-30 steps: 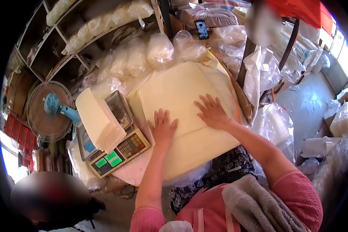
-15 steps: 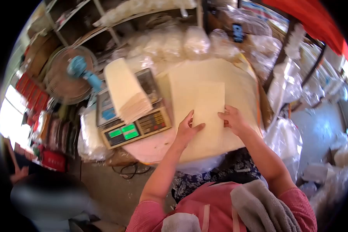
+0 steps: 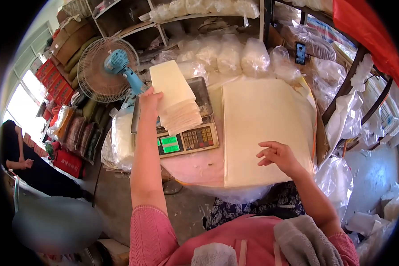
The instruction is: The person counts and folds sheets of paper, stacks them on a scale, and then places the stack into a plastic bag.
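At the left edge of a stack of folded cream sheets is my left hand, its fingers closed on that edge. The stack lies on the metal tray of a digital scale with a lit green display, part of which my forearm covers. My right hand hovers over the large cream sheets spread on the table, fingers apart and slightly curled, holding nothing.
A blue fan stands behind the scale. Bulging clear bags line the back, and a phone is propped among bags. Another person is at far left. A plastic bag hangs at the table's right.
My left hand has moved from the narrow cream sheet to the stack on the scale. The narrow sheet is gone from the table; my right hand has let go of it. The view shifted left.
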### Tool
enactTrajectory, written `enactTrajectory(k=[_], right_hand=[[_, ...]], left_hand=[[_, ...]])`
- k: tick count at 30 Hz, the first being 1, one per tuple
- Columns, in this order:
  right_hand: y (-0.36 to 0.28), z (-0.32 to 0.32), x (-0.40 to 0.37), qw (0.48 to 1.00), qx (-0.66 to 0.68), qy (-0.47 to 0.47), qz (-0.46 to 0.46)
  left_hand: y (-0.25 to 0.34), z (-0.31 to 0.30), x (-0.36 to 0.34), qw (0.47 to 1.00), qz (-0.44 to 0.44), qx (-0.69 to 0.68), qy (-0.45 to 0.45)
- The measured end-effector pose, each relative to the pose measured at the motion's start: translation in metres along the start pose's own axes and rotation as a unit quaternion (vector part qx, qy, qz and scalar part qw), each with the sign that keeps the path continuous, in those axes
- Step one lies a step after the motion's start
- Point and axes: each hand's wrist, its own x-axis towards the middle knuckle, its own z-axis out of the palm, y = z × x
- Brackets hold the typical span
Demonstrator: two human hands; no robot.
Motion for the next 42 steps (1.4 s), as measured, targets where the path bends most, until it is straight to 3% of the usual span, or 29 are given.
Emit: enactTrajectory(k=[2, 5, 6, 8, 9, 10, 11, 14, 16, 18, 22, 25, 28, 29, 30, 32, 33, 34, 35, 38, 40, 42], right_hand=[[0.012, -0.008, -0.008, 1.000, 0.001, 0.010, 0.017], [0.025, -0.020, -0.016, 0.999, 0.005, 0.034, -0.002], [0.026, -0.023, -0.018, 0.999, -0.012, 0.037, -0.013], [0.021, -0.021, -0.023, 0.997, -0.050, 0.048, -0.036], [0.014, -0.015, -0.026, 0.992, -0.106, 0.061, -0.043], [0.012, -0.009, -0.027, 0.983, -0.161, 0.068, -0.051], [0.018, -0.005, -0.026, 0.972, -0.207, 0.069, -0.088], [0.033, 0.008, -0.017, 0.892, -0.386, 0.012, -0.235], [0.040, 0.019, -0.011, 0.843, -0.447, -0.026, -0.299], [0.042, 0.030, -0.007, 0.778, -0.525, -0.063, -0.340], [0.052, 0.047, 0.006, 0.675, -0.659, -0.058, -0.328], [0.051, 0.048, 0.012, 0.644, -0.674, -0.106, -0.347], [0.037, 0.021, 0.026, 0.835, -0.470, 0.013, -0.286], [0.028, 0.013, 0.029, 0.914, -0.325, 0.082, -0.228], [0.015, 0.004, 0.027, 0.914, -0.343, 0.122, -0.182], [0.013, 0.000, 0.020, 0.936, -0.286, 0.069, -0.193], [0.018, 0.007, 0.013, 0.886, -0.376, 0.073, -0.262], [0.027, 0.014, 0.006, 0.822, -0.457, 0.076, -0.331], [0.035, 0.013, 0.003, 0.752, -0.555, 0.051, -0.352], [0.057, -0.008, 0.012, 0.829, -0.509, 0.045, -0.226], [0.026, -0.025, 0.019, 0.844, -0.484, 0.079, -0.219], [-0.023, -0.039, 0.017, 0.798, -0.483, 0.182, -0.311]], left_hand=[[-0.009, 0.008, -0.005, 0.998, 0.002, 0.047, 0.053], [0.009, 0.003, -0.014, 0.987, 0.060, 0.151, -0.005], [-0.002, -0.004, -0.004, 0.992, 0.054, 0.112, -0.012], [-0.012, -0.011, 0.004, 0.985, 0.048, 0.156, 0.054], [-0.026, -0.018, 0.006, 0.987, 0.129, 0.076, 0.066], [-0.008, 0.000, -0.038, 0.946, 0.213, 0.221, 0.103], [0.011, 0.019, -0.084, 0.873, 0.283, 0.360, 0.166], [-0.017, 0.036, -0.164, 0.885, 0.329, 0.323, 0.063], [-0.042, 0.051, -0.211, 0.933, 0.255, 0.255, -0.007], [-0.072, 0.052, -0.237, 0.934, 0.232, 0.266, -0.054], [-0.097, 0.056, -0.269, 0.955, 0.180, 0.220, -0.081], [-0.097, 0.062, -0.280, 0.960, 0.147, 0.226, -0.077], [-0.097, 0.061, -0.284, 0.954, 0.151, 0.239, -0.102], [-0.092, 0.064, -0.286, 0.932, 0.217, 0.264, -0.120], [-0.093, 0.066, -0.286, 0.919, 0.238, 0.265, -0.169], [-0.089, 0.080, -0.288, 0.888, 0.255, 0.269, -0.272], [-0.096, 0.083, -0.288, 0.842, 0.207, 0.332, -0.372], [-0.094, 0.097, -0.291, 0.863, 0.230, 0.270, -0.360], [-0.102, 0.102, -0.284, 0.825, 0.253, 0.272, -0.427], [-0.115, 0.117, -0.301, 0.786, 0.267, 0.446, -0.334], [-0.117, 0.114, -0.299, 0.792, 0.263, 0.427, -0.348], [-0.113, 0.115, -0.299, 0.792, 0.255, 0.425, -0.355]])
